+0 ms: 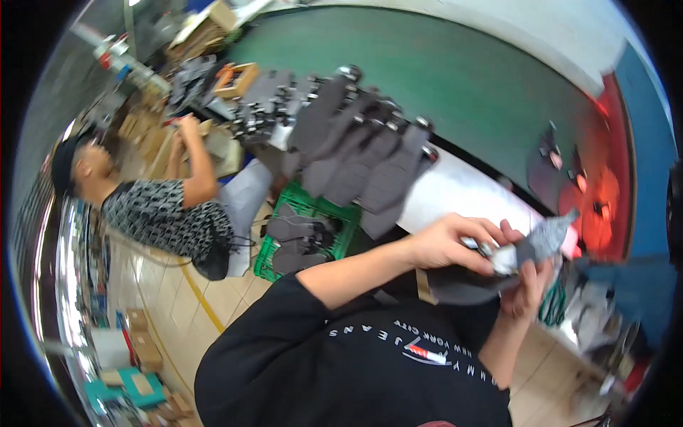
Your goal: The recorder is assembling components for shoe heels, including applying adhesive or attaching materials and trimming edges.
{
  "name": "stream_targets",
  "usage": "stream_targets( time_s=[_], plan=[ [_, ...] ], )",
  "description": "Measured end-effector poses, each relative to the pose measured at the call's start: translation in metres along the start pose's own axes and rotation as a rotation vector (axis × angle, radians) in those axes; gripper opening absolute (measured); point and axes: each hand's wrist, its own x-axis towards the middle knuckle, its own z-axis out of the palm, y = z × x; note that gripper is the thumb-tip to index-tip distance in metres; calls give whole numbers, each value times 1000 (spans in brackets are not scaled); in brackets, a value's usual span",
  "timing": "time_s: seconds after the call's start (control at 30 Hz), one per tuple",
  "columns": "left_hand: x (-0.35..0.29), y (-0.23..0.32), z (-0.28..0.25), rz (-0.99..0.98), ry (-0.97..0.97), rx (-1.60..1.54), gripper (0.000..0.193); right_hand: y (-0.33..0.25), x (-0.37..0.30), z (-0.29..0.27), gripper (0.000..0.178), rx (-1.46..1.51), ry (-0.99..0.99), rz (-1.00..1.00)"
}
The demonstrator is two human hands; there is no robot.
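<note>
Both my hands are at the right of centre, closed around a grey piece [546,240] with a pale, rough-looking tip and a dark band. My left hand [459,245] comes from the left, its fingers bent around a small shiny metal and white part at the near end of the piece. My right hand [525,288] grips the piece from below and from the right, thumb up against it. A larger dark grey flat part [466,286] hangs under my hands; whether it belongs to the held piece I cannot tell.
Dark grey sole-shaped pieces [352,160] with shiny metal ends lie along the near edge of a green belt [427,57]. More fill a green crate [267,260] on the left. A co-worker [153,206] stands beyond it. Red-lit pieces [594,210] lie at the right.
</note>
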Motion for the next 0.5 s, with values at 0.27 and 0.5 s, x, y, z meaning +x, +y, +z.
stream_targets(
  time_s=[0.27, 0.5],
  plan=[
    [-48, 8, -29, -232, 309, -271, 28, -19, -8, 23, 44, -306, -52, -26],
    [-58, 8, -26, -234, 368, -137, 36, -13, -30, 39, 44, -681, -72, -30]
  ],
)
